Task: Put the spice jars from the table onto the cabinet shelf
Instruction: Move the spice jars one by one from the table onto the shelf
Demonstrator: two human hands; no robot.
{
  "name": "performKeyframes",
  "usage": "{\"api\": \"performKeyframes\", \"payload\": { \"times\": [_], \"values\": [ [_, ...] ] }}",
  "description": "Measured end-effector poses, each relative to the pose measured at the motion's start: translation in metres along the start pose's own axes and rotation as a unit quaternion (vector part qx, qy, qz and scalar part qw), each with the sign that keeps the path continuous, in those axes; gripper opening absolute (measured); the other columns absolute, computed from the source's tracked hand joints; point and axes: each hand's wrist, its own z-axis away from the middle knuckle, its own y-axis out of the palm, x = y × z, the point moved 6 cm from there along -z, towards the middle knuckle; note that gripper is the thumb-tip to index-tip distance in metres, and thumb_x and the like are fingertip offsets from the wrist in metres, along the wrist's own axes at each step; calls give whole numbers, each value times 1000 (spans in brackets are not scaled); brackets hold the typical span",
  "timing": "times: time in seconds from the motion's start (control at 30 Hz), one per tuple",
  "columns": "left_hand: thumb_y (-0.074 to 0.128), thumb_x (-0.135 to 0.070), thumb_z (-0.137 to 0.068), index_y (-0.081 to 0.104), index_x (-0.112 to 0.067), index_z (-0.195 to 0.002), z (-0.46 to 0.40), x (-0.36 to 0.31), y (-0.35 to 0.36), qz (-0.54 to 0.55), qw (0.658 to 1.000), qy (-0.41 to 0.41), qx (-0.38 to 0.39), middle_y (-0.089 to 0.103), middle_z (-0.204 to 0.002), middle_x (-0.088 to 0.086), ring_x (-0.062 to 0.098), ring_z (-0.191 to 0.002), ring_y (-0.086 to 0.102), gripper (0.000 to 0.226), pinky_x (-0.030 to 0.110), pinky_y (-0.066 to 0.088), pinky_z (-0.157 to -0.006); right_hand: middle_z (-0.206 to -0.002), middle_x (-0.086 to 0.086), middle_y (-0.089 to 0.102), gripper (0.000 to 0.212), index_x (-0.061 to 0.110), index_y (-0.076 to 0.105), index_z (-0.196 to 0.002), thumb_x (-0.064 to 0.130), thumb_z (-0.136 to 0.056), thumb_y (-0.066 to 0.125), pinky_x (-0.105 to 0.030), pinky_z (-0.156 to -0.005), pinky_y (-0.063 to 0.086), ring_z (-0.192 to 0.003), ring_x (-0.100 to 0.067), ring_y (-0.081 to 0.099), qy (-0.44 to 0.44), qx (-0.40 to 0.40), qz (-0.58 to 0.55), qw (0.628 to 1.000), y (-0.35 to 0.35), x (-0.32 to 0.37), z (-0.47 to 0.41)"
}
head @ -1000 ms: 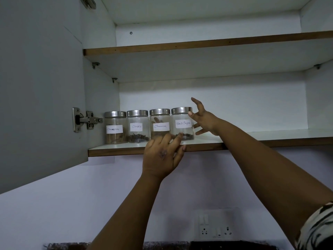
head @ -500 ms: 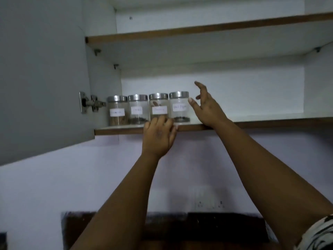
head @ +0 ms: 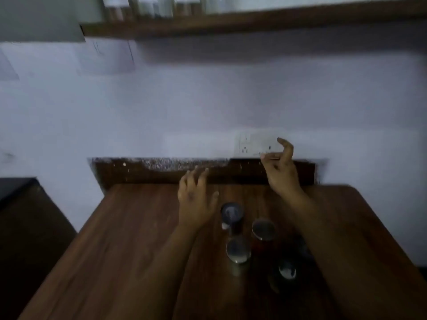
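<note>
Several spice jars with metal lids stand close together on the brown wooden table (head: 129,239): one at the back (head: 231,212), one to its right (head: 263,229), one in front (head: 238,249) and one nearest me (head: 287,270). My left hand (head: 196,197) hovers just left of the back jar with fingers spread, holding nothing. My right hand (head: 280,167) is raised above the table's far edge, fingers loosely bent and empty. The bottoms of the jars on the cabinet shelf (head: 231,19) show blurred at the top edge.
The grey cabinet door (head: 39,19) hangs open at the top left. A white socket plate (head: 251,145) sits on the wall behind my right hand. A dark surface (head: 16,190) lies left of the table. The frame is blurred by motion.
The view has swung down from the shelf to the table. Both hands have left the shelf jars and come down over the jars on the table.
</note>
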Motion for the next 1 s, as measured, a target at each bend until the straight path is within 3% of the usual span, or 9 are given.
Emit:
{"api": "performKeyframes", "payload": {
  "times": [0.1, 0.2, 0.37, 0.47, 0.57, 0.73, 0.83, 0.93, 1.0],
  "values": [
    [46, -54, -80, 46, -15, -140, 59, 8, 39, 17, 993, -55, 102, 44, -143, 14, 37, -128, 40, 72, 49, 42, -99, -118, -8, 57, 66, 21, 29, -146, 24, -91, 65, -36, -83, 53, -104, -21, 60, 73, 80, 72, 992, 27, -68, 47],
    [45, -57, -84, 31, -17, -148, 106, 13, 63, 15, 975, -81, 204, 30, -152, 9, 31, -138, 28, 77, 43, 34, -106, -131, -8, 51, 73, 21, 33, -144, 31, -83, 72, -43, -97, 48, -116, -23, 53, 67, 187, 175, 964, 59, -116, 97],
    [61, -65, -75, 8, -16, -154, 160, 26, 95, 40, 933, -94, 344, 15, -158, 7, 26, -144, 14, 108, 41, 25, -115, -135, -4, 45, 82, 24, 37, -143, 57, -75, 68, -37, -98, 44, -124, -23, 45, -62, 298, 349, 886, 94, -141, 157],
    [69, -58, -74, 5, -17, -154, 175, 32, 99, 48, 930, -119, 345, 16, -158, 5, 26, -143, 17, 110, 44, 30, -114, -140, -8, 39, 86, 24, 37, -143, 60, -71, 68, -40, -96, 46, -126, -27, 42, -60, 314, 363, 875, 107, -154, 167],
    [75, -55, -71, 0, -18, -154, 177, 37, 100, 66, 924, -139, 351, 17, -156, 3, 25, -141, 17, 117, 46, 30, -113, -142, -8, 34, 81, 26, 34, -144, 52, -76, 69, -41, -95, 47, -127, -28, 40, -31, 319, 345, 882, 111, -161, 166],
    [78, -53, -69, -6, -23, -153, 176, 45, 98, 119, 909, -176, 360, 14, -155, 0, 21, -141, 16, 123, 36, 24, -113, -130, -5, 42, 78, 28, 40, -137, 54, -71, 74, -35, -96, 46, -120, -23, 44, 5, 294, 306, 905, 105, -156, 154],
    [80, -53, -67, -6, -24, -153, 173, 49, 94, 194, 886, -223, 358, 11, -159, 1, 22, -146, 14, 125, 33, 20, -114, -121, -3, 48, 71, 27, 46, -126, 63, -70, 70, -26, -87, 43, -113, -20, 49, -9, 252, 308, 917, 96, -132, 139],
    [83, -48, -67, -2, -27, -154, 162, 44, 85, 332, 827, -309, 331, 18, -158, 2, 19, -142, 26, 123, 33, 38, -108, -116, -1, 51, 69, 25, 52, -124, 66, -72, 68, -25, -80, 43, -107, -18, 52, 3, 226, 297, 928, 87, -97, 119],
    [81, -45, -69, 8, -28, -154, 152, 34, 80, 451, 749, -371, 313, 29, -154, 4, 19, -134, 40, 113, 30, 48, -96, -107, 5, 57, 59, 26, 60, -115, 67, -73, 66, -26, -78, 48, -98, -13, 57, 25, 208, 241, 948, 80, -73, 106]
  ]
}}
